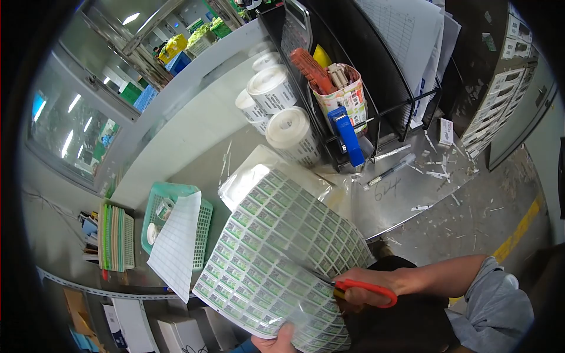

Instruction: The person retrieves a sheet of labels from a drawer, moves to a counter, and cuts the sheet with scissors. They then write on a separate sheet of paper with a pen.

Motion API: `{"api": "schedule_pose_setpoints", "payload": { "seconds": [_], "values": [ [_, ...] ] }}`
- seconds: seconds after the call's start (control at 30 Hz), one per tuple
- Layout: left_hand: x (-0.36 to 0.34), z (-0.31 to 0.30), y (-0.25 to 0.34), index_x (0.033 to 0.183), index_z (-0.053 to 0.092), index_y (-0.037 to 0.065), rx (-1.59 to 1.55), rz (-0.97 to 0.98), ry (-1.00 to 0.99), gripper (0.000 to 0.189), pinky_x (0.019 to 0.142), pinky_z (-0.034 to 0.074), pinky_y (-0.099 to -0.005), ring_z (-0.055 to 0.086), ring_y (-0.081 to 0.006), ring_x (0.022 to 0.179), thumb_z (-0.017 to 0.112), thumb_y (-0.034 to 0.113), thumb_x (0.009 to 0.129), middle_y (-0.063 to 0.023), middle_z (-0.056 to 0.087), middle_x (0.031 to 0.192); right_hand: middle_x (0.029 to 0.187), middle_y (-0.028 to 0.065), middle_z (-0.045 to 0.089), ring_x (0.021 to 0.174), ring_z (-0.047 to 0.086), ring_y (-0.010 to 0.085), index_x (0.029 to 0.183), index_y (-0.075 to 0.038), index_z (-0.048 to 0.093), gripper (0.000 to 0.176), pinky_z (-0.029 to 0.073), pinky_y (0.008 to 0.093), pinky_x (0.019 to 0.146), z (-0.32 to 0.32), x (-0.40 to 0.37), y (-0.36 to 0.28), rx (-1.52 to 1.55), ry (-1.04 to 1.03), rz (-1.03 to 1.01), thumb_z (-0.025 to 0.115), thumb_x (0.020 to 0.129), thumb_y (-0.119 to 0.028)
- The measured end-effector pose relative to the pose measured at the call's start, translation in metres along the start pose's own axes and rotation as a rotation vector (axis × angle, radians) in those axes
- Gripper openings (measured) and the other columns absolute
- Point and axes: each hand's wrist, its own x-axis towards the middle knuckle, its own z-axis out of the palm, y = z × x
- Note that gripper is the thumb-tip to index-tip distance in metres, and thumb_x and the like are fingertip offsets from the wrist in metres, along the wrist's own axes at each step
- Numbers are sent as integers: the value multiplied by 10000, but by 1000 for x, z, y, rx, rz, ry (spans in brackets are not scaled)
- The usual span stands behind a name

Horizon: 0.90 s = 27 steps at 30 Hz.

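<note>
A large sheet of small green-and-white printed labels (253, 253) spreads in front of me, curving down at its near edge. At its bottom edge my left hand (275, 340) pinches the sheet, thumb on top. My right hand (368, 287) is closed round the red handles of a pair of scissors (379, 289). The scissor blades lie along a slit in the sheet, so part of them is hidden. Beneath the sheet's far edge lies clear plastic wrapping (265, 162) on the metal table.
Several label rolls (288, 129) stand by the window wall. A black mesh organizer (406, 106) holds papers, a cup of tools (344, 88) and a blue stapler (346, 135). A pen (391, 170) and paper scraps lie right. A green basket (206, 226) stands left.
</note>
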Motion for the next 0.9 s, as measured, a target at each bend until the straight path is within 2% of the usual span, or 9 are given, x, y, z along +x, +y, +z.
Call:
{"api": "schedule_pose_setpoints", "payload": {
  "seconds": [0.13,0.4,0.63,0.73,0.8,0.9],
  "values": [
    [1,0,1,1109,564,-100,13,-10,-11,332,860,438,-338,608,-218,938,597,-35,785,-154,635,1053,663,44,514,590,513,145,812,-12,513,614,406,264,543,1,4,1,24,27,6,383,882,-607],
    [2,-1,-5,1102,577,-95,-43,-21,30,335,842,450,-322,615,-197,913,608,-42,773,-144,647,1027,577,31,488,521,489,132,727,-39,474,596,386,260,494,4,9,-7,70,50,-33,365,894,-601],
    [4,-1,-3,1092,584,-90,-6,-19,26,330,855,443,-315,614,-195,913,612,-45,767,-141,648,1024,574,39,499,505,495,129,726,-33,475,596,388,258,472,1,11,-8,103,35,-8,330,915,-579],
    [3,0,3,1092,586,-84,24,-28,-2,328,860,438,-313,611,-197,922,610,-45,767,-138,647,1025,597,57,525,538,526,146,749,-15,494,622,410,262,495,-2,13,-10,-68,24,-86,333,907,-594],
    [3,1,5,1091,588,-81,44,-49,-19,326,862,436,-313,609,-198,929,609,-45,768,-136,646,1028,582,44,493,540,511,140,660,-27,478,309,407,276,514,1,14,-24,5,156,99,437,854,-264],
    [3,0,2,1094,589,-78,22,-51,-48,326,870,433,-320,603,-199,947,608,-44,770,-137,643,1039,582,53,487,562,510,149,666,-18,482,316,413,289,546,0,17,-27,2,144,85,432,843,-276]
  ]
}}
